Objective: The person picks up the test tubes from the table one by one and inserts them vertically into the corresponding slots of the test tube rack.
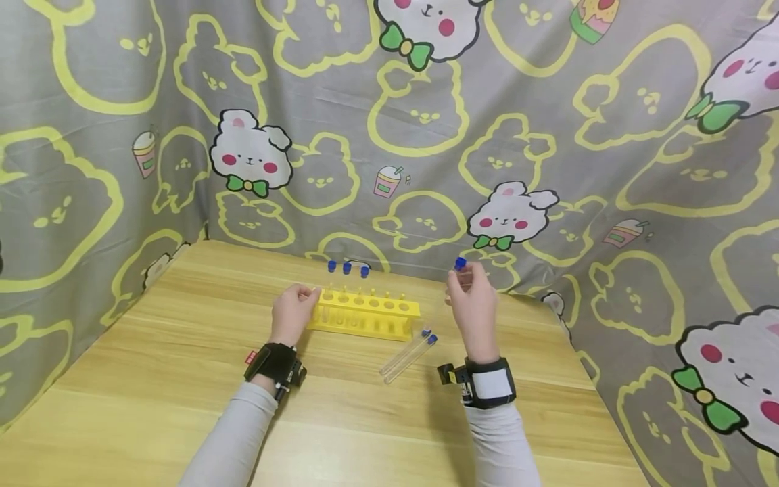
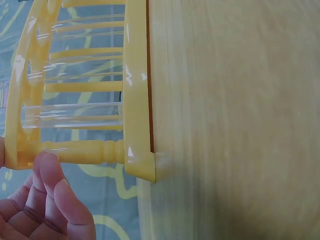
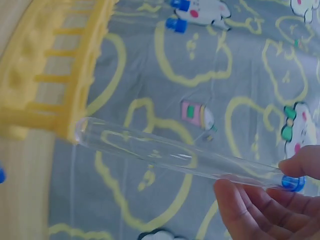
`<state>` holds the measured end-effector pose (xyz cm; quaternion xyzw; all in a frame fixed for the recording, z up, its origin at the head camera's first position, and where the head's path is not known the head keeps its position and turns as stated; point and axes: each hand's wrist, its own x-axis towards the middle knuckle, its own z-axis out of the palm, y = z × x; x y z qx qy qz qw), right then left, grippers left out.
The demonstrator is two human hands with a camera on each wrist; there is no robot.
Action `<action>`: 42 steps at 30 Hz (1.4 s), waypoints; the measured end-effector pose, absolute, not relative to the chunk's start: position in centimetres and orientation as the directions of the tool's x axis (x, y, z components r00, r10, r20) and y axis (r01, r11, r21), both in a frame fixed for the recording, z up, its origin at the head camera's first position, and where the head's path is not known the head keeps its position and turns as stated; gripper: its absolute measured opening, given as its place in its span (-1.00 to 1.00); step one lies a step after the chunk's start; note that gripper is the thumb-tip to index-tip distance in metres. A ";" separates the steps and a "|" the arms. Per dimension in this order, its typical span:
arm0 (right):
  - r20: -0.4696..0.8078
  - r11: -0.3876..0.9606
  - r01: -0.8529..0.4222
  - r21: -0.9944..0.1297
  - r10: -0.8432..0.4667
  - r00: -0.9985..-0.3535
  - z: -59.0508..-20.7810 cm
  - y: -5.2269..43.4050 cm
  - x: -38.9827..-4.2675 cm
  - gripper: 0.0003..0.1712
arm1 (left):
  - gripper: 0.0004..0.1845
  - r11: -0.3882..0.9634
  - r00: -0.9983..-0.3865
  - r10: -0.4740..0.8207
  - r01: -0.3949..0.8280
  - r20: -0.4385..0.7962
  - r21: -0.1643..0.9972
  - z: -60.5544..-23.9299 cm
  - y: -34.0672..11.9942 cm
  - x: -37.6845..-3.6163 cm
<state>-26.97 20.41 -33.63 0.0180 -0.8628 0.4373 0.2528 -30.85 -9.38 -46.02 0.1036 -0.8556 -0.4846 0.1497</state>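
Note:
A yellow test tube rack [image 1: 364,330] stands on the table, with three blue-capped test tubes upright in the holes at its left. At that left end, my left hand [image 1: 292,316] pinches the rack's top corner; in the left wrist view its fingers lie by the yellow end post [image 2: 82,151]. My right hand [image 1: 475,308] is raised beyond the rack's right end, holding a clear test tube [image 3: 145,150] by its blue cap [image 3: 293,183]. The tube looks empty, and its rounded bottom overlaps the rack's edge in the right wrist view.
Two more blue-capped test tubes [image 1: 406,360] lie side by side on the wooden table [image 1: 341,433], in front of the rack's right end. Behind the table and along both sides hangs a grey curtain [image 1: 341,101] with cartoon prints.

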 end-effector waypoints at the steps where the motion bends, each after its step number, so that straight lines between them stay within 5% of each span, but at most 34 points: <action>1: 0.470 0.620 -0.270 -0.737 0.182 -0.864 -33.3 20.1 -27.0 -0.71 | -0.61 0.508 -0.934 -0.322 -0.030 0.157 0.861 -46.0 -9.4 -30.8; 24: 0.677 0.570 -0.538 -0.621 0.044 -0.734 -34.0 13.6 -29.5 -0.80 | -0.61 0.506 -0.938 -0.318 -0.043 0.140 0.861 -45.9 -9.5 -31.0; 42: 0.654 0.615 -0.522 -0.591 -0.014 -0.756 -38.5 11.2 -30.7 -0.84 | -0.61 0.513 -0.940 -0.306 -0.027 0.153 0.858 -45.9 -9.6 -30.7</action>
